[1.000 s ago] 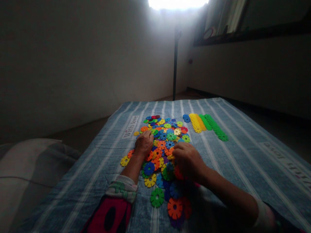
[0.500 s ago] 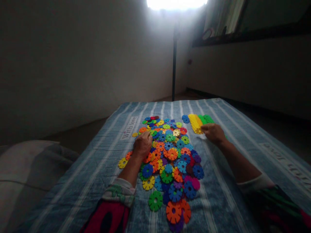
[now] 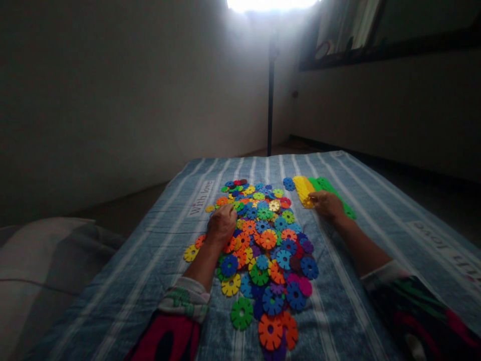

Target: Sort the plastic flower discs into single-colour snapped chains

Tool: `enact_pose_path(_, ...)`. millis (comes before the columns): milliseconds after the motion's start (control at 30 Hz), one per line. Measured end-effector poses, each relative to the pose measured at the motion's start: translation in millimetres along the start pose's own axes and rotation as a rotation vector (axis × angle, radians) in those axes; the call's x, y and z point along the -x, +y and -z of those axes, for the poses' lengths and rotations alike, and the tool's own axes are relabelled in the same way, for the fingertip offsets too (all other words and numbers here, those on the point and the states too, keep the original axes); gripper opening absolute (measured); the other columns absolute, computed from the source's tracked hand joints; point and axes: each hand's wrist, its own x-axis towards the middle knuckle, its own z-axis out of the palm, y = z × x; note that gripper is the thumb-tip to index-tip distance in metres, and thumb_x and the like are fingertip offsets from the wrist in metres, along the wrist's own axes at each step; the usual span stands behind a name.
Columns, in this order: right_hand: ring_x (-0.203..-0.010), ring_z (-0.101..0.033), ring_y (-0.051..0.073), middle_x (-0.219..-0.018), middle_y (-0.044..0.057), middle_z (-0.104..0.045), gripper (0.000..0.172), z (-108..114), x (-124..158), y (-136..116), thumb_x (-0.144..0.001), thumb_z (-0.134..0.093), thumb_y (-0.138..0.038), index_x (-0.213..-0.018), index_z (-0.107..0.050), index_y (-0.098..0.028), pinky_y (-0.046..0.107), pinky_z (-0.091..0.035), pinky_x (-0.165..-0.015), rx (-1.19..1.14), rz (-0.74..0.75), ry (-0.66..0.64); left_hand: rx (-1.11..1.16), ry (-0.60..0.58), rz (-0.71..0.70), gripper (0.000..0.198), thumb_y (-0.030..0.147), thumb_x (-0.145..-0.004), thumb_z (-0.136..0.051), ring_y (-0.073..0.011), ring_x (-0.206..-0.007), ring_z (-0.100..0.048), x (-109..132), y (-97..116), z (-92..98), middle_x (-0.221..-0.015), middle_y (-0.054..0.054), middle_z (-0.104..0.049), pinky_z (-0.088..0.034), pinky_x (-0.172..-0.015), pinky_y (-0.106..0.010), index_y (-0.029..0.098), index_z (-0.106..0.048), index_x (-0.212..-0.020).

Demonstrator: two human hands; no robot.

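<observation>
A heap of flat, flower-shaped plastic discs (image 3: 263, 240) in many colours lies spread over a blue striped sheet (image 3: 158, 250). My left hand (image 3: 221, 225) rests curled on the left side of the heap, fingers closed over some discs. My right hand (image 3: 327, 204) reaches to the far right, its fingers bent at the near end of sorted rows: a yellow row (image 3: 303, 189) and a green row (image 3: 330, 193). A few blue discs (image 3: 288, 183) sit just left of the yellow row. What the right fingers hold, if anything, is hidden.
A grey pillow (image 3: 41, 260) lies at the left edge of the bed. A dark pole (image 3: 270, 100) stands beyond the bed's far end under a bright window. Bare walls rise left and right. The sheet shows bare striped cloth on both sides of the heap.
My right hand has left the middle of the heap and travelled to the sorted yellow and green rows at the far right. My left hand has stayed on the heap.
</observation>
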Motion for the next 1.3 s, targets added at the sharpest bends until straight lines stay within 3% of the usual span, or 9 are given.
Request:
enact_pose_path(100, -0.087, -0.063, 0.020, -0.099, 0.009, -0.071, 0.035, -4.5, -2.2, 1.8, -0.085, -0.044, -0.021, -0.107, -0.071, -0.023, 0.025, -0.038, -0.064, -0.009, -0.015, 0.016, 0.001, 0.012, -0.008, 0.024, 0.021, -0.086, -0.041, -0.0227, -0.092, -0.063, 0.5, -0.6, -0.3, -0.096, -0.012, -0.069, -0.048, -0.086, -0.033, 0.015, -0.064, -0.089)
enact_pose_path(267, -0.088, -0.063, 0.020, -0.099, 0.009, -0.071, 0.030, -5.8, -4.4, 2.9, -0.084, -0.044, -0.019, -0.094, -0.073, -0.020, 0.024, -0.039, -0.064, -0.004, -0.005, -0.011, 0.004, 0.019, -0.012, 0.024, 0.022, -0.085, -0.041, -0.0219, -0.091, -0.063, 0.9, -1.4, -1.3, -0.095, -0.011, -0.069, -0.048, -0.085, -0.032, 0.016, -0.063, -0.087)
enact_pose_path(500, -0.101, -0.061, 0.023, -0.111, 0.011, -0.068, 0.034, -6.1, 2.6, 0.0, -0.088, -0.045, -0.025, -0.114, -0.066, -0.019, 0.027, -0.044, -0.074, 0.030, -0.044, 0.034, 0.008, 0.011, -0.010, 0.024, 0.021, -0.085, -0.040, -0.0219, -0.091, -0.063, 0.5, -0.6, -0.3, -0.094, -0.011, -0.069, -0.048, -0.085, -0.032, 0.015, -0.063, -0.088)
enact_pose_path(900, -0.098, -0.062, 0.023, -0.105, 0.012, -0.068, 0.034, 0.1, 15.2, -11.5, -0.088, -0.052, -0.040, -0.110, -0.064, -0.018, 0.028, -0.043, -0.070, 0.115, 0.019, -0.068, 0.006, 0.025, -0.017, 0.025, 0.023, -0.085, -0.041, -0.0217, -0.093, -0.063, 0.8, -0.9, -0.4, -0.096, -0.010, -0.070, -0.049, -0.086, -0.032, 0.017, -0.064, -0.090)
enact_pose_path(1300, -0.097, -0.061, 0.025, -0.104, 0.014, -0.068, 0.031, 8.7, 22.0, -24.1, -0.089, -0.053, -0.038, -0.107, -0.066, -0.016, 0.030, -0.042, -0.073, 0.104, 0.052, 0.037, -0.005, 0.010, 0.001, 0.025, 0.022, -0.086, -0.041, -0.0217, -0.096, -0.063, 0.9, 0.4, 0.1, -0.099, -0.010, -0.069, -0.048, -0.088, -0.032, 0.017, -0.064, -0.093)
